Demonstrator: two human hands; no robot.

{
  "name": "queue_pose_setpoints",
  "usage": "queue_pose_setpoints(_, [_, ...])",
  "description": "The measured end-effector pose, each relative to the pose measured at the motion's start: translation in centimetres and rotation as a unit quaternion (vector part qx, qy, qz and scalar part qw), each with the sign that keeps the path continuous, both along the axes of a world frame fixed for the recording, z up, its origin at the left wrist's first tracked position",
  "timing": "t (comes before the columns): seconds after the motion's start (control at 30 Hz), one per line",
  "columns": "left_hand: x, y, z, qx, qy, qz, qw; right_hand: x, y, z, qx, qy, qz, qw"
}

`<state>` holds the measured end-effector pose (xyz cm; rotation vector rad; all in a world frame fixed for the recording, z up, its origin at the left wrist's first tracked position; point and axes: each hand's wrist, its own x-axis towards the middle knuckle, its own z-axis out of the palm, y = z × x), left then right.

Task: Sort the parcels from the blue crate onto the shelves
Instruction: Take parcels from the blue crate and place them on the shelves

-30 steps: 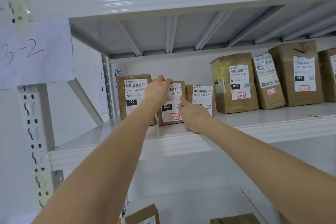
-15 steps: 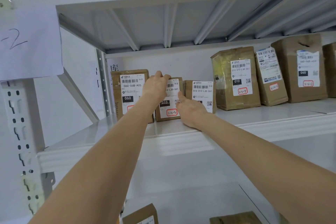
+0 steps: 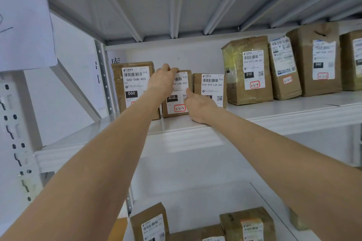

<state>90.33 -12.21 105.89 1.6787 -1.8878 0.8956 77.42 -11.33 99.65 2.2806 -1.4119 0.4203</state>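
Here, seven brown parcels stand upright on the white shelf [image 3: 274, 117]: three close together at its left end, and a row of four [image 3: 246, 84] to the right, well apart from the first three, the last of them cut off by the frame edge. Both hands are on the middle parcel [image 3: 177, 107] of the left three, the one with 3-2-2 written in a red box. It stands just beside the 060 parcel [image 3: 135, 84] on its left and the 010 parcel [image 3: 212, 86] on its right. The left hand [image 3: 162, 82] grips its top edge, fingers curled over it. The right hand [image 3: 199, 105] sits low at its right side, thumb lying up against the front label; its fingers are hidden, so whether it grips cannot be told. On the lower shelf [image 3: 215, 201] at least three lower parcels [image 3: 150, 221] show. One sheet of paper [image 3: 25, 25] hangs on the left upright.
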Motion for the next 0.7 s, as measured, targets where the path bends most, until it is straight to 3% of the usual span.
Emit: queue_pose_setpoints(0.7, [-0.7, 4.2, 0.3, 0.022, -0.032, 0.034, 0.999, -1.8, 3.2, 0.7, -0.019, -0.079, 0.010, 0.997])
